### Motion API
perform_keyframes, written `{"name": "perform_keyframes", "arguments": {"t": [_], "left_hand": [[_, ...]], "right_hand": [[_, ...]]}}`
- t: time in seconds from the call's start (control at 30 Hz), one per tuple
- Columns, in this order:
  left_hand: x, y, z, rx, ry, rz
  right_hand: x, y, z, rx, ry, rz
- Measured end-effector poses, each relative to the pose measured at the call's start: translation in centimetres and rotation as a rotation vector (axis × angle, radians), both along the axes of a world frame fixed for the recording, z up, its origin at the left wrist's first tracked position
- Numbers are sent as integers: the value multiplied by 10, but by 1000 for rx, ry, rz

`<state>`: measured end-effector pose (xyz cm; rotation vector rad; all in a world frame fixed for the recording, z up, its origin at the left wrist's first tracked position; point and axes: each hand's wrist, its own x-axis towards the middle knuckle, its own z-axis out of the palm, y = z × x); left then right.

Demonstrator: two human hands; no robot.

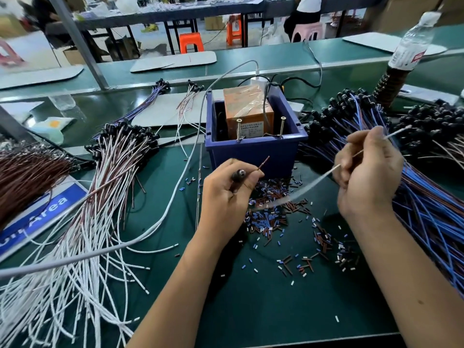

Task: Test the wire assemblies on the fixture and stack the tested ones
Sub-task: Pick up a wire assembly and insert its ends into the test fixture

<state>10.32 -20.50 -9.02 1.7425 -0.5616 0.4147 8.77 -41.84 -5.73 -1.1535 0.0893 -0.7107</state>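
A blue bin [253, 151] holds an orange box [247, 110], with two upright screws [238, 129] at its front edge as the test fixture. My left hand [226, 194] grips a wire assembly by its dark round end [239, 175], and a brown wire tip [265, 163] points up toward the bin. My right hand [369, 172] pinches a white wire [311, 184], blurred, running down-left toward my left hand. White and brown assemblies [100, 197] lie stacked at the left. Blue and brown assemblies [414, 187] are heaped at the right.
Several cut insulation bits [273, 212] litter the green mat in front of the bin. A grey cable [155, 229] crosses from the bin to the lower left. A blue sign [42, 217] lies left. A water bottle [411, 43] stands at the back right.
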Motion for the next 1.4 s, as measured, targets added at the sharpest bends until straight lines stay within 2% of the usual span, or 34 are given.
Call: {"name": "perform_keyframes", "arguments": {"t": [0.1, 0.2, 0.3, 0.43, 0.53, 0.63, 0.73, 0.87, 0.97, 1.23, 1.33, 1.4], "left_hand": [[-2, 0, 6, -104, 5, -59], [-5, -4, 11, -248, 130, -202], [-9, -9, 13, -318, 229, -328], [-14, -13, 13, -365, 371, -396], [-11, -13, 12, -348, 365, -319], [-8, -11, 11, -421, 388, -298], [-6, -5, 12, -515, 495, -395], [-4, -1, 11, -481, 635, -535], [-7, -2, 9, -466, 685, -601], [-9, -3, 11, -435, 694, -557], [-11, -3, 13, -429, 668, -562], [-12, -4, 14, -449, 624, -514]], "right_hand": [[-4, 12, -5, -300, 36, 151], [-9, 27, -14, -558, 124, 416], [-10, 39, -22, -666, 170, 587], [-10, 42, -26, -792, 180, 581], [-11, 40, -25, -847, 179, 553], [-12, 38, -22, -776, 144, 566], [-10, 34, -18, -577, 118, 542], [-7, 31, -15, -400, 127, 513], [-7, 33, -16, -403, 139, 542], [-9, 31, -12, -291, 149, 529], [-5, 24, -11, -90, 173, 445], [-3, 20, -11, -118, 221, 383]]}}
